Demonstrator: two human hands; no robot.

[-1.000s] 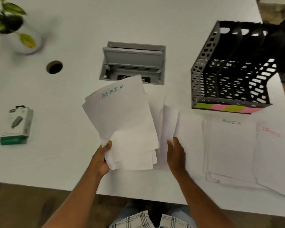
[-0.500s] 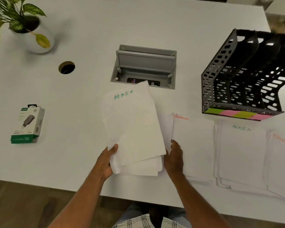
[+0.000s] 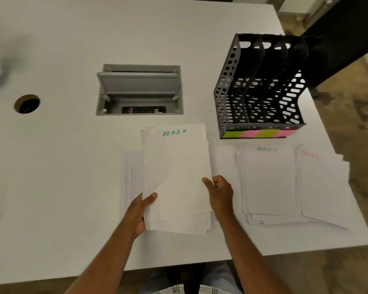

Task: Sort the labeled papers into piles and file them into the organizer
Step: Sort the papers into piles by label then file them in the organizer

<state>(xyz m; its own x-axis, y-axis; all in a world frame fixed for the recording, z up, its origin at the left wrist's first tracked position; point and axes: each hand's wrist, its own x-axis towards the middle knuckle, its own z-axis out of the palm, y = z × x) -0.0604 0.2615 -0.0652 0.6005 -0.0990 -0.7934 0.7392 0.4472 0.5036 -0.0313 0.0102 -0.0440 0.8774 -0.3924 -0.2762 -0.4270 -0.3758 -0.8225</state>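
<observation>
Both hands clamped on white paper stack [image 3: 176, 179] headed ADMIN: left hand [image 3: 139, 211] at bottom-left corner, right hand [image 3: 220, 194] at right edge, near desk's [image 3: 62, 187] front edge.

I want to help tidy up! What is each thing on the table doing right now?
Stack of papers: held above the table, top sheet reads ADMIN.
Left hand: gripping the stack's lower left corner.
Right hand: at the stack's right edge.
ADMIN pile: lying flat.
Orange-labeled pile: lying flat, word blurred.
Organizer: upright, slots look empty.
Cable box: lid open.
</observation>
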